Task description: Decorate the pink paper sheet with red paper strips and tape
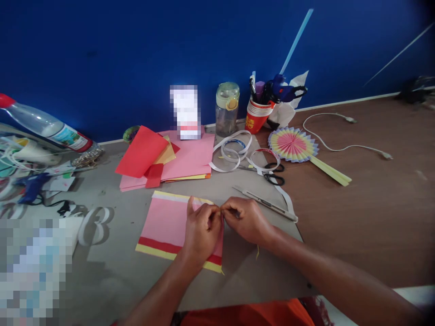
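A pink sheet of paper (pixel 166 224) with red and yellow bands along its near edge and a yellow band at its far edge lies on the grey board (pixel 112 271). My left hand (pixel 201 231) and my right hand (pixel 245 219) meet over its right side. Both are closed in a pinch, fingertips touching at about the sheet's right edge. What they pinch is too small to name.
Behind lie a stack of pink, red and yellow papers (pixel 176 158), white tape loops (pixel 233 151), black-handled scissors (pixel 273 173), a craft knife (pixel 265 203), a folded paper fan (pixel 295 146), a jar (pixel 227 107), a cup of pens (pixel 258 113) and a white cable (pixel 343 145). A bottle (pixel 47 127) and a blue glue gun (pixel 32 186) lie left.
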Available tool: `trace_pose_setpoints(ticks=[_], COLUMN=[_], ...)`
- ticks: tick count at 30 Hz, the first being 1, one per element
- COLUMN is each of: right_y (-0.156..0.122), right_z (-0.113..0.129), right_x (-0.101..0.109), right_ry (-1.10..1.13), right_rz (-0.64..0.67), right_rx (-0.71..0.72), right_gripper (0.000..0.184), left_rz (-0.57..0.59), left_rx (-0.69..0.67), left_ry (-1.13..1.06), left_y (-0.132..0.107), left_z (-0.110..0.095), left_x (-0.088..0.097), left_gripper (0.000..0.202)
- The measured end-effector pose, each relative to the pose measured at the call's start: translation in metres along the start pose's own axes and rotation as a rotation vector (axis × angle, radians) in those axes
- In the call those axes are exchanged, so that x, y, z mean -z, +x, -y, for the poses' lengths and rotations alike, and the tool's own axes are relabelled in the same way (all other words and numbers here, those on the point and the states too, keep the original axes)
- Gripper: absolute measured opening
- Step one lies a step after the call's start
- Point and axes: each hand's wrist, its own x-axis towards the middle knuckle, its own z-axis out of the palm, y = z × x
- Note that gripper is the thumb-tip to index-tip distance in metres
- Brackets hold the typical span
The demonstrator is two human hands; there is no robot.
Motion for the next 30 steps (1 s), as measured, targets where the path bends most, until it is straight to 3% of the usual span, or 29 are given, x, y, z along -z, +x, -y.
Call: trace_pose_setpoints(ticks=[14,22,30], right_y=[-0.0009,-0.0016,-0.0012], right_z=[-0.002,0.0005,0.0018], right_x=[-0.0022,-0.0001,-0.0012], right_ry=[-0.011,0.011,0.012], right_rz=[-0.008,0.005,0.004], right_rx=[0.013,0.095,0.025], right_gripper=[0.016,0.018,0.017], left_rz=[-0.012,-0.028,-0.029], left_rx=[-0.009,-0.012,-0.033], left_ry=[-0.007,0.011,-0.009], left_y=[0.0006,0.0,-0.0002], left_z=[-0.0017,0.0005,0.0007], left_x=[0.0012,0.0002,-0.0001], left_gripper=[0.015,0.015,0.015])
